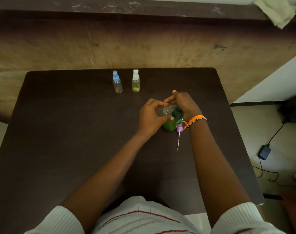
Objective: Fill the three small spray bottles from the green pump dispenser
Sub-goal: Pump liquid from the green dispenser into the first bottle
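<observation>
Head view: left hand (150, 118) held a clear, uncapped small plastic bottle (162, 112) at the green pump dispenser (173, 121), mid-desk (76, 132); right hand (181, 103) pressed the pump. Light, probably slippery; best gripped around its body.

One view only, from a camera worn on the person's head, looking forward and steeply down. It sits close above the dark surface (76, 132), whose whole top fits in the frame, near edge under the person's chest and far edge against the worn brown wall (143, 48). Both forearms run up from the bottom corners and meet just right of centre, where the left hand (152, 115) and right hand (182, 103) come together. The wide lens bows straight edges outward. A strip of pale floor (262, 132) with a cable shows at the right margin.
</observation>
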Available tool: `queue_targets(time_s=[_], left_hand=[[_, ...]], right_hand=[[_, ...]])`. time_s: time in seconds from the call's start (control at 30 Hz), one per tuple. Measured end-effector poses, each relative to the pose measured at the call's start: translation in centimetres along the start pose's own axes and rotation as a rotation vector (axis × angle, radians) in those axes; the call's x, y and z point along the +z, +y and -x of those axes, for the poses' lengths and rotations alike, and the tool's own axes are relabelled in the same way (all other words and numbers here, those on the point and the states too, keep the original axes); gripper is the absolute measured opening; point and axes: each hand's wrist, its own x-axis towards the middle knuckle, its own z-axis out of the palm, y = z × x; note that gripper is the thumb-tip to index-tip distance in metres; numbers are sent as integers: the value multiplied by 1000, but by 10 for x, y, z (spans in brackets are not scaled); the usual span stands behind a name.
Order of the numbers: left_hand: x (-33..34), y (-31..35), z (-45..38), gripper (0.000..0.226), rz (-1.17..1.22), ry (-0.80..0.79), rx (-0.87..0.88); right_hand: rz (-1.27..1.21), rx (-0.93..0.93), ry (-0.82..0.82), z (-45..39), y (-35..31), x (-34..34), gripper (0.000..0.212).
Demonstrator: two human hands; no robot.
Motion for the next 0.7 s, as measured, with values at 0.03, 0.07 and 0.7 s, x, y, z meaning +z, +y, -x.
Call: queue_targets(time_s=[0.03, 0.07, 0.7], left_hand=[[1, 1, -1, 43, -7, 7, 3], [1, 2, -2, 43, -14, 14, 4], [9, 6, 1, 56, -102, 105, 49]], right_hand=[[12, 8, -14, 0, -1, 0, 55], [21, 13, -17, 0, -1, 0, 55], [70, -56, 344, -4, 19, 12, 50]])
